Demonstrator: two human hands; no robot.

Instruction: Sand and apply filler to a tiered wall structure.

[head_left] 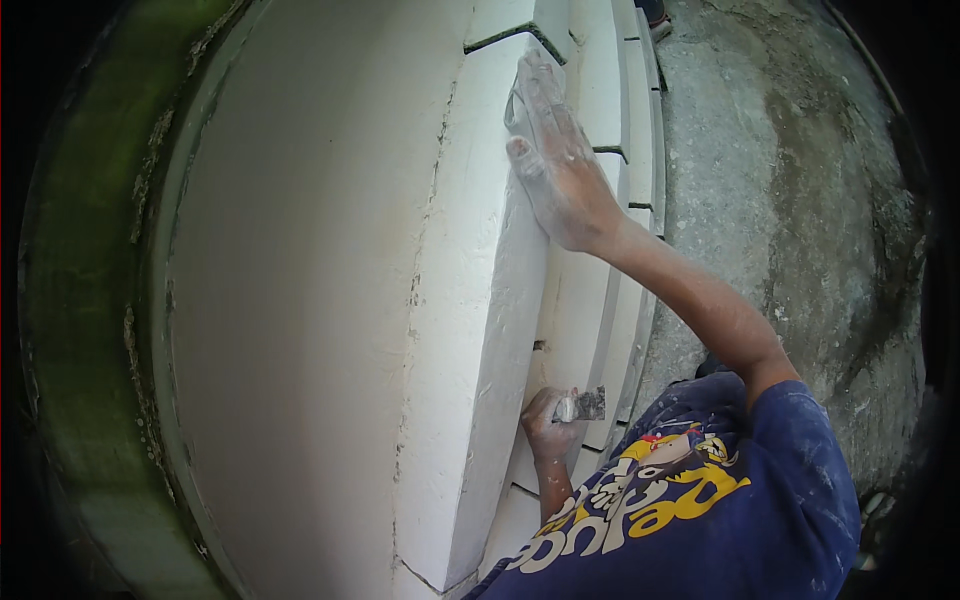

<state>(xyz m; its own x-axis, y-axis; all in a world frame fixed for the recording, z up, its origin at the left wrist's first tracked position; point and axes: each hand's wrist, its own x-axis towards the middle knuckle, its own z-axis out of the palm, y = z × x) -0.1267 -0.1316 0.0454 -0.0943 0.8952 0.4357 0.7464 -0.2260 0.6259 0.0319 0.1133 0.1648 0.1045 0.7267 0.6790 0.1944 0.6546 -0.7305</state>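
My right hand (pixel 562 170), coated in white dust, lies flat near the far end of a long white block (pixel 500 270). Under its fingers, the edge of a thin pale sheet (pixel 514 108), apparently sandpaper, curls out beside the index finger; the rest of it is hidden by the hand. Lower down and closer to my body, my left hand (pixel 548 428) is closed round a putty knife (pixel 588 405). Its dusty grey blade points right, and the fist covers most of its handle. The white block's long edge runs past both hands.
Stepped white ledges (pixel 578 310) with dark gaps descend to the right of the block. Beyond them is a stained concrete floor (pixel 740 190). A broad pale panel (pixel 300 300) fills the left, bordered by a greenish strip (pixel 85 300). Another white block (pixel 510 20) adjoins at the far end.
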